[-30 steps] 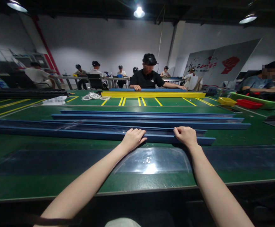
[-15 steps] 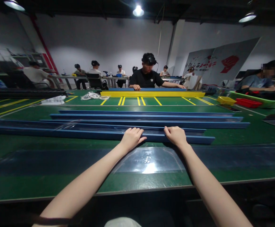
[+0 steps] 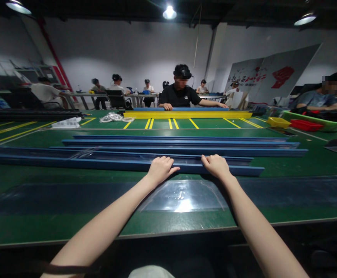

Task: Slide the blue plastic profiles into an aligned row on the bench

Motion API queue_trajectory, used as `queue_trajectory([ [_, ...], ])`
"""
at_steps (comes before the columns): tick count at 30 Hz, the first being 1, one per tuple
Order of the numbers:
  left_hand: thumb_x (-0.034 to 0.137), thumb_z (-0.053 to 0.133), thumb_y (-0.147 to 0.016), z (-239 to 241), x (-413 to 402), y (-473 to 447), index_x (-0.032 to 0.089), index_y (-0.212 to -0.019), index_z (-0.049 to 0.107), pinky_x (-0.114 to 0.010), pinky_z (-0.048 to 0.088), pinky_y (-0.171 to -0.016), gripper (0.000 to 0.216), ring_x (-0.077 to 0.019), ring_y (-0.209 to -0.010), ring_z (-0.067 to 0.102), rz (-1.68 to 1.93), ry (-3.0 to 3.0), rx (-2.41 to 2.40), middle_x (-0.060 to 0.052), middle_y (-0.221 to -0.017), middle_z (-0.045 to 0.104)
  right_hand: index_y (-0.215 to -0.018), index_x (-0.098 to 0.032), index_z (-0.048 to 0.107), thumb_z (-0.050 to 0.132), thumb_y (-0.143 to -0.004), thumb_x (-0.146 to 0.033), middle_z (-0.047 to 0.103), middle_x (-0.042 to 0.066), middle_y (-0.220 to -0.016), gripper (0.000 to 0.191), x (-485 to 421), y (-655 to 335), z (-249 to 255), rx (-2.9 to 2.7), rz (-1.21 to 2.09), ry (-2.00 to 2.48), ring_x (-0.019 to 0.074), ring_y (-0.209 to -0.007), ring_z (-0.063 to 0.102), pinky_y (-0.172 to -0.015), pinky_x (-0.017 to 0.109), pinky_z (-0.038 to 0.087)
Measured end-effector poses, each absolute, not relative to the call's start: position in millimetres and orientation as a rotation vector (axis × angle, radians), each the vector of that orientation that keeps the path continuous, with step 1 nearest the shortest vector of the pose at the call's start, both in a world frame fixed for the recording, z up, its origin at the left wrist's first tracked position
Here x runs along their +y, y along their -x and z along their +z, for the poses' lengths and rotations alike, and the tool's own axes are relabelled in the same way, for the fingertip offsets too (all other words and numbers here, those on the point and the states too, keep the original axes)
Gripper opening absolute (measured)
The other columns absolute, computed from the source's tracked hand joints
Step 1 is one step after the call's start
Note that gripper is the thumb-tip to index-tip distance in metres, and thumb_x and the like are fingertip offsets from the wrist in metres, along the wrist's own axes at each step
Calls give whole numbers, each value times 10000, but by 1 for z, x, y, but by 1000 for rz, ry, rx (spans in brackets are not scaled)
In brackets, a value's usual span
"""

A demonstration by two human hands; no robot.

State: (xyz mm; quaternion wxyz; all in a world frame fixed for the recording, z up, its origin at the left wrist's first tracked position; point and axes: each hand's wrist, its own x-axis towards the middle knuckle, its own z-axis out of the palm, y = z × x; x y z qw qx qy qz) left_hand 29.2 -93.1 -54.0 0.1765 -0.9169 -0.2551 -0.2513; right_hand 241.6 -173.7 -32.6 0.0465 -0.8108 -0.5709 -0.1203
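Observation:
A long blue channel strip (image 3: 99,164) lies across the green table, nearest to me. My left hand (image 3: 160,170) rests on its front edge, fingers curled over the top, thumb pointing right. My right hand (image 3: 216,166) grips the same strip a little to the right, fingers bent over its rim. Between my forearms a clear glossy sheet (image 3: 182,195) lies flat on the table.
More blue strips (image 3: 180,144) lie parallel behind the near one. Across the table a person in black holds a yellow strip (image 3: 187,115). Coiled clear tubing (image 3: 114,117), yellow (image 3: 277,122) and red (image 3: 305,125) trays and a green bin (image 3: 334,127) stand further off. Other people sit at back tables.
My right hand slid left along the blue strip, closer to my left hand. The left hand stayed in place.

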Motion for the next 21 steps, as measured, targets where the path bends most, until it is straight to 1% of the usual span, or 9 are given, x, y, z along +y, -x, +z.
queue_trajectory([
  [7,501,395,-816,-52,-92,-29,159,-695,539,-244,331,-556,391,-158,-654,541,-665,2628,-739,-48,-662,601,-779,-196,698,184,-853,-414,669,110,-762,563,-173,-243,-34,-1744,-354,2474,203,-727,612,-605,266,374],
  [16,515,404,-805,-52,-90,-30,163,-689,543,-239,338,-543,397,-164,-655,567,-638,2651,-771,-47,-667,619,-773,-196,696,183,-854,-420,668,105,-759,566,-173,-243,-34,-1741,-345,2486,187,-728,612,-598,249,364],
  [21,520,402,-804,-51,-90,-30,164,-698,543,-238,340,-544,397,-167,-656,573,-631,2674,-787,-46,-669,623,-772,-200,696,180,-853,-418,668,107,-753,566,-172,-244,-34,-1743,-358,2476,200,-730,613,-593,259,362],
])
